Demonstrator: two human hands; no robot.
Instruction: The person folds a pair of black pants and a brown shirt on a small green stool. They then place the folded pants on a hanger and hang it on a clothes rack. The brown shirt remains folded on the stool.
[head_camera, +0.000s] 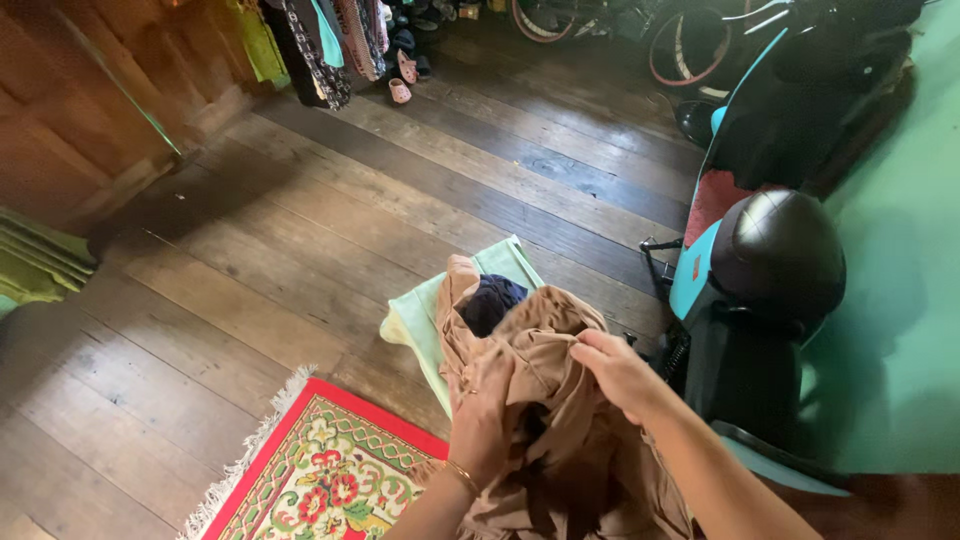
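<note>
Both grips, left hand (482, 415) and right hand (620, 372), clamp the brown garment (560, 440); beyond them lies a green cloth (425, 320). Step: gathering fabric.

Garment (560, 400) in both hands: plain tan-brown. Dark navy cloth (492, 300) bundled within it. Folded cloth (420, 320) beneath: pale mint green. Rug (320, 470): red border, cream field, red flowers with green leaves, white fringe. Floor (300, 220): dark brown weathered planks. Helmet (780, 250): glossy black. Scooter (700, 260): turquoise panels, black body. Wall (900, 250): light green.
</note>
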